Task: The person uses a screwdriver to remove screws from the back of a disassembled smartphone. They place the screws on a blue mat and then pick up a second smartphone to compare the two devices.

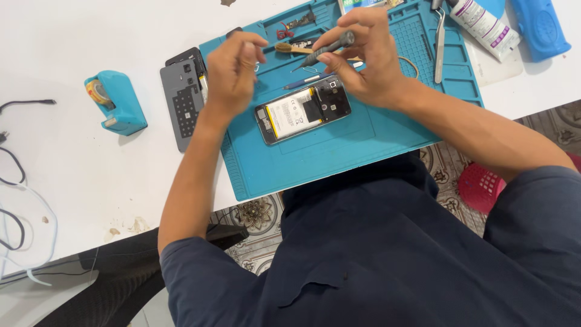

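right hand pinches a dark screwdriver above the opened smartphone at mat centre; left hand fingers curled, empty.

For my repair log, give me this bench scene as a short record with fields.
surface: blue mat on a white table
centre: opened phone, back off, battery showing
right hand: right hand holds a screwdriver above the phone
left hand: left hand raised beside the phone, fingers curled; anything pinched is too small to tell
nearby: tweezers, tube, grey cover, tape holder
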{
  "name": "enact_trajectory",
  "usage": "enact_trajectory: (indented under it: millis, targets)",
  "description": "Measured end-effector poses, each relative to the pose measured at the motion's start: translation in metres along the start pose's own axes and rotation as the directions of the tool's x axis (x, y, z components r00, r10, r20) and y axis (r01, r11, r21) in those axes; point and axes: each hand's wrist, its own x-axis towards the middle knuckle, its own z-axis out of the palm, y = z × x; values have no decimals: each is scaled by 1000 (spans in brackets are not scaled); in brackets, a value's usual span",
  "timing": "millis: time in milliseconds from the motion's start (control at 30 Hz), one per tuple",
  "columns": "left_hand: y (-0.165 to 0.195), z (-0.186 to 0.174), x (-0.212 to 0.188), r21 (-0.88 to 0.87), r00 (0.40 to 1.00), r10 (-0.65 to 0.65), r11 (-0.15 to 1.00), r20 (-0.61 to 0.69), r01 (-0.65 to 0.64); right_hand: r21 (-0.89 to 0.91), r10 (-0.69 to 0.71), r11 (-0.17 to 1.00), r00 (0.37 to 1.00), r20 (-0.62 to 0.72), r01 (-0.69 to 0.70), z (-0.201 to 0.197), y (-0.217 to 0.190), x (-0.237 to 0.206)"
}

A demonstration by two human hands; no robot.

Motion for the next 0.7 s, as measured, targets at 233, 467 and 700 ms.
enact_trajectory:
  millis: [233,467,700]
  targets:
    - [-10,-13,26,279,934,93,960,-344,7,-43,-237,971,972,1,236,-37,-15,22]
    - [-11,3,53,418,925,83,905,-370,86,-184,-213,952,960,182,246,-27,-11,42]
    - [-51,64,83,454,942,92,888,-322,68,60,-305,952,942,139,300,8,97,2]
